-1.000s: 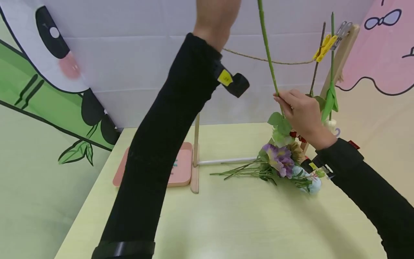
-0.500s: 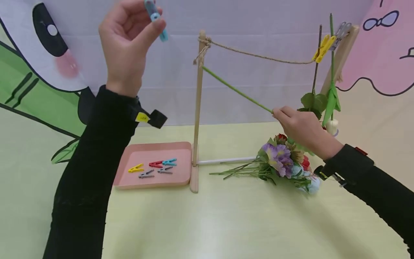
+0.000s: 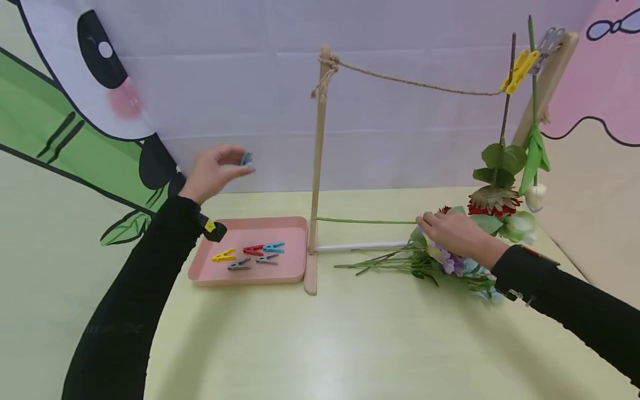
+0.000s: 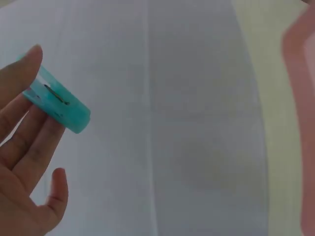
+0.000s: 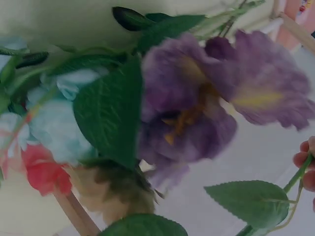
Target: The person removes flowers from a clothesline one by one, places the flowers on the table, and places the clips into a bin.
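My left hand (image 3: 215,169) is raised above the tray's back edge and pinches a light blue clothespin (image 4: 64,105) between thumb and fingers. Low on the right, my right hand (image 3: 457,233) holds a flower by its long green stem (image 3: 367,221), which points level to the left. A pale green bloom (image 3: 517,225) shows just beyond that hand and seems to belong to this stem. Under the right hand lies a bunch of artificial flowers, with a purple flower (image 5: 192,103), pale blue blooms (image 5: 61,123) and a red one (image 5: 47,169) in the right wrist view.
A twine (image 3: 415,83) runs between a left wooden post (image 3: 320,150) and a right post (image 3: 552,83). A yellow clothespin (image 3: 520,71) and a grey clothespin (image 3: 547,50) hold a red flower (image 3: 495,203) and white tulip (image 3: 535,195) upside down. Several clothespins lie in the pink tray (image 3: 200,272).
My left hand has come away from the stem to the left and down, with the blue clothespin. My right hand has lowered, and the stem has swung from upright to level.
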The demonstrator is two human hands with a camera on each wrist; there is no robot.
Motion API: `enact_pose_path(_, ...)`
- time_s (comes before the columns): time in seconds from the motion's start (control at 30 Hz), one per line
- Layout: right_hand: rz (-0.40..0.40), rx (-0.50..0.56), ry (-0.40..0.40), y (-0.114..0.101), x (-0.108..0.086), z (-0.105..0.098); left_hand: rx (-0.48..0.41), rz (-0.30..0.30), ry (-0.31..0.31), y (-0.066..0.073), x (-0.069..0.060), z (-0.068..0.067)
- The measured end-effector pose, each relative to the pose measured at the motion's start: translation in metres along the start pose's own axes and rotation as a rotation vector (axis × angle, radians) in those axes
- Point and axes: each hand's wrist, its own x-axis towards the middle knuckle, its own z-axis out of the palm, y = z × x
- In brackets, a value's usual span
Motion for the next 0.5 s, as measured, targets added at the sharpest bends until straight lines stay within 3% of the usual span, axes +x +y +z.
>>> enact_pose_path(0.1,0.0,0.01,-0.036,-0.006,0.001,0.011,0.134,-0.024,-0.126,-0.031,-0.005,0.015)
enact_pose_path(0.23,0.006,0.039,-0.051,-0.01,-0.001,0.022,0.205,-0.043,-0.254,-0.068,-0.013,0.038)
enact_pose_path(0.33,0.009,0.074,-0.04,-0.012,-0.003,0.03,0.237,-0.091,-0.31,-0.089,-0.021,0.052)
enact_pose_path(0.5,0.007,0.124,-0.018,-0.014,-0.004,0.041,0.384,-0.194,-0.38,-0.115,-0.035,0.064)
